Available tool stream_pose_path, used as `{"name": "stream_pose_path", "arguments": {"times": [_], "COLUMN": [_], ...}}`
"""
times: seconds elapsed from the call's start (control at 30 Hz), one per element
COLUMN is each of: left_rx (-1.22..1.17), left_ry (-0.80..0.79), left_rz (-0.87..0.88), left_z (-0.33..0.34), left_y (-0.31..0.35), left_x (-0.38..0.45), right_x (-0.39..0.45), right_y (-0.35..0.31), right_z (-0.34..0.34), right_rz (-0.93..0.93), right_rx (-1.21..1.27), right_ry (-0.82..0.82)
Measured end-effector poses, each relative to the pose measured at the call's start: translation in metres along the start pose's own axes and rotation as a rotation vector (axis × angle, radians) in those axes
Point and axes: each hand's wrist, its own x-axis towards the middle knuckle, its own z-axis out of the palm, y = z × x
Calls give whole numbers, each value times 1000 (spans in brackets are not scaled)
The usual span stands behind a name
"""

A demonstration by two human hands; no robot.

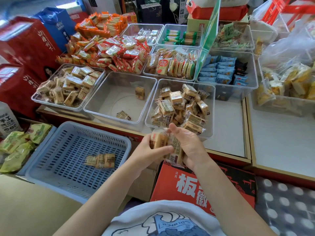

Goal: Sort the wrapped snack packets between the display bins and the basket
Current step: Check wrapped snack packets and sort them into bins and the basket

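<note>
My left hand and my right hand meet in front of the bins, each gripping tan wrapped snack packets between them. Just behind them a clear bin is heaped with the same tan packets. The middle clear bin holds only two packets. A third bin at the left is full of them. The blue slotted basket sits at lower left with a few packets on its floor.
Farther bins hold red, orange, green and blue wrapped snacks. Red gift boxes stand at the left, green packets lie beside the basket, and a red carton sits below my hands. A white shelf lies right of the bins.
</note>
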Motion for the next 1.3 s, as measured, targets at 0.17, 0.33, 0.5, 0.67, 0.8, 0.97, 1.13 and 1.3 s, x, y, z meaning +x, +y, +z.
{"name": "stream_pose_path", "arguments": {"times": [0.17,0.33,0.5,0.67,0.8,0.97,1.13,1.3], "left_rx": [-588,-618,-649,-679,-637,-608,-475,-421], "left_ry": [-160,-165,-129,-169,-115,108,239,278], "left_rz": [-133,-113,-126,-62,15,122,177,206], "left_z": [-16,-23,-28,-33,-34,-30,-28,-26], "left_y": [-1,-2,-6,-12,-12,-20,-18,-18], "left_x": [0,-2,0,1,3,7,6,8], "right_x": [1,3,9,11,10,7,6,4], "right_y": [1,1,7,15,14,19,18,17], "right_z": [-4,-10,-12,-11,-11,-9,-9,-6], "right_rz": [92,93,56,73,74,4,-34,-1], "right_rx": [131,201,191,204,224,-34,72,70], "right_ry": [-90,-92,48,38,-55,-20,-28,-83]}}
